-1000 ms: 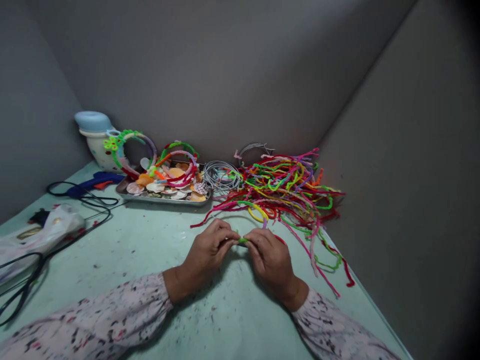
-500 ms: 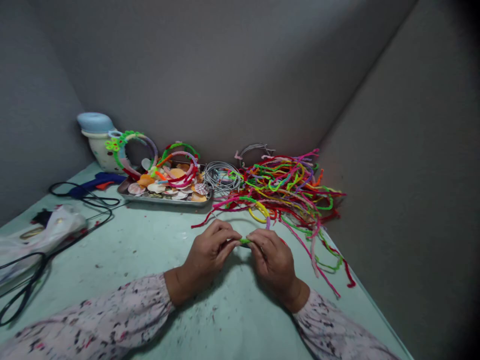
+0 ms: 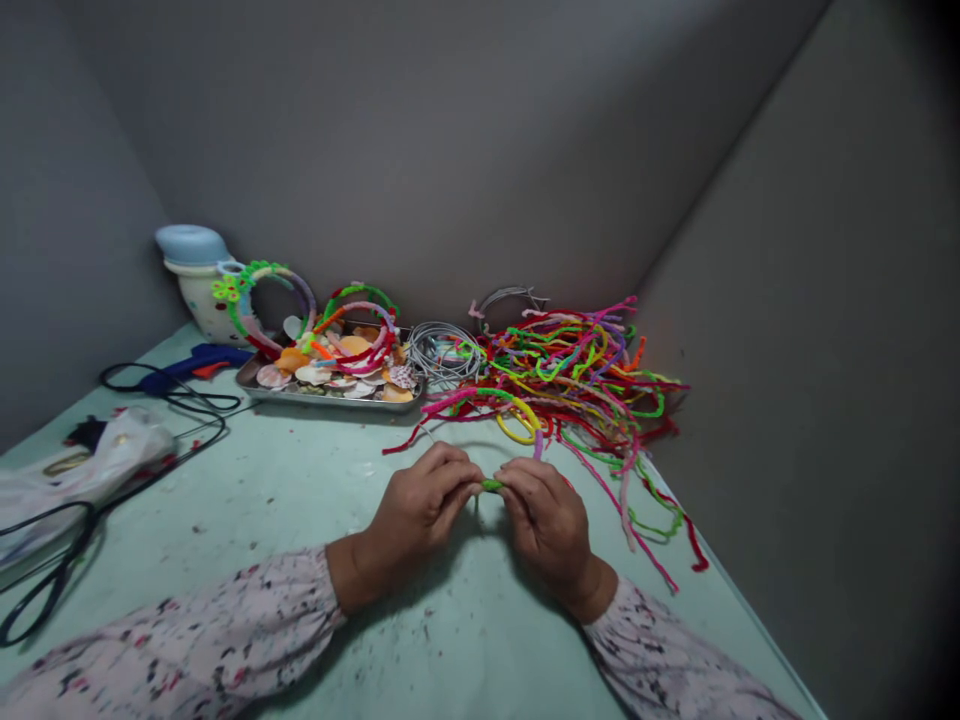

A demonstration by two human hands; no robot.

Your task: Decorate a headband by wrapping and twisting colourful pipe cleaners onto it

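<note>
My left hand (image 3: 424, 500) pinches one end of a short stretch of green pipe cleaner (image 3: 492, 485) between thumb and fingertips. At the other end of that stretch, my right hand (image 3: 546, 520) pinches it too. A small green end hangs below my left fingertips. Behind the hands rises a wire hoop (image 3: 529, 412) wrapped in pink, green, yellow and purple pipe cleaner; the green stretch appears to be on its near side, though the fingers cover much of it. Bare grey wire shows near my left knuckles.
A tangle of coloured pipe cleaners (image 3: 585, 370) spreads at the back right. Beside it lie coiled grey wires (image 3: 444, 352). A metal tray (image 3: 330, 400) of seashells carries finished-looking hoops. Further left are a blue-lidded container (image 3: 199, 285), a blue glue gun (image 3: 187, 368), black cable and a plastic bag (image 3: 120, 450).
Both hands stay nearly in place, still pinching. The green stretch between the fingertips has turned slightly, and a small green end now shows below my left fingers.
</note>
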